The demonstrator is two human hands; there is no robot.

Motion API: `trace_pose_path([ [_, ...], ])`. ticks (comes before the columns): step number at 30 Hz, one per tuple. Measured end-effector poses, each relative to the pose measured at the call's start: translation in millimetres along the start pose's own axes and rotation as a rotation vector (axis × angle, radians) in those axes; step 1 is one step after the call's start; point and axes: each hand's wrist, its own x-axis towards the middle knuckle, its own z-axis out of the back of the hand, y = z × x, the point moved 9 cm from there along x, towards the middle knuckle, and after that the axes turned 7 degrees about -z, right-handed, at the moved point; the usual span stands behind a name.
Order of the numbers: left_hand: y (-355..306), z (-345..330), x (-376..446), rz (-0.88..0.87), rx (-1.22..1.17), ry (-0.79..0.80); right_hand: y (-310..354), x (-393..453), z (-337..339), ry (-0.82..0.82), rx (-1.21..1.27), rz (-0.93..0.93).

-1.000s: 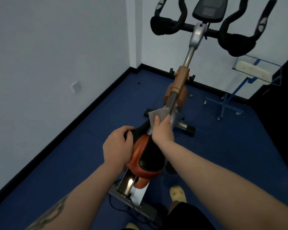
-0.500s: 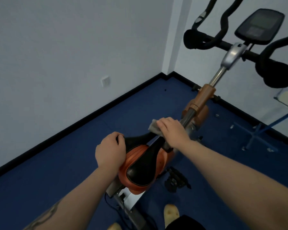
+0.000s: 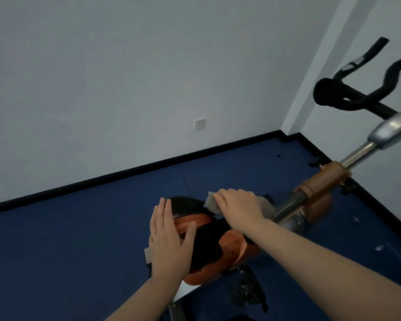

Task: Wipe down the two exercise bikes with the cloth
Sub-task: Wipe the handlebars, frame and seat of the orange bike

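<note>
One exercise bike fills the lower right: its black and orange saddle (image 3: 208, 239), a steel post (image 3: 287, 208) with an orange collar (image 3: 326, 179), and black handlebars (image 3: 347, 98) at the upper right. My right hand (image 3: 239, 210) lies flat on a grey cloth (image 3: 212, 203), pressing it onto the front of the saddle. My left hand (image 3: 169, 242) rests on the saddle's left side with fingers spread and straight. No second bike is in view.
White walls meet the blue floor (image 3: 79, 239) along a black skirting (image 3: 125, 174), with a corner at the right. A wall socket (image 3: 199, 123) sits low on the wall. A black pedal (image 3: 248, 290) hangs under the saddle.
The view has swung left, so the bike sits further right. My right hand slid the cloth from the post onto the saddle's front. My left hand has opened from a grip to flat fingers.
</note>
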Motion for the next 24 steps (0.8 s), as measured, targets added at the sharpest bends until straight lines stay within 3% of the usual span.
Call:
trace_pose_path([
  [2,5.5,-0.5,-5.7,-0.007,-0.096,-0.013,37.6,-6.9,0.2,-0.026,0.084,0.196],
  [5,16.1,-6.2,-13.5,0.086,-0.183,0.056,34.1,2.8,-7.2,0.22,0.185,0.344],
  [8,29.1,-12.3,-19.9,0.267,-0.358,0.055,9.7,21.7,-23.6,0.401,-0.04,0.311],
  [11,32.3,-15.5,-17.7,0.293,-0.395,0.05,44.7,23.6,-22.2,0.307,-0.049,0.277],
  [13,32.8,-18.3,-17.1,0.302,-0.419,0.067,79.3,16.7,-20.4,0.28,0.169,0.259],
  [17,33.6,-23.2,-18.0,0.333,-0.525,0.098,110.5,1.1,-8.9,0.339,0.371,0.655],
  [19,35.9,-24.5,-19.3,0.369,-0.528,0.134,82.9,17.9,-21.2,0.491,0.386,0.575],
  [21,37.4,-23.2,-17.7,0.371,-0.516,0.141,59.0,38.1,-38.7,0.58,0.247,0.4],
  [24,37.4,-23.2,-15.4,0.345,-0.528,0.125,84.2,41.1,-37.3,0.491,0.115,0.342],
])
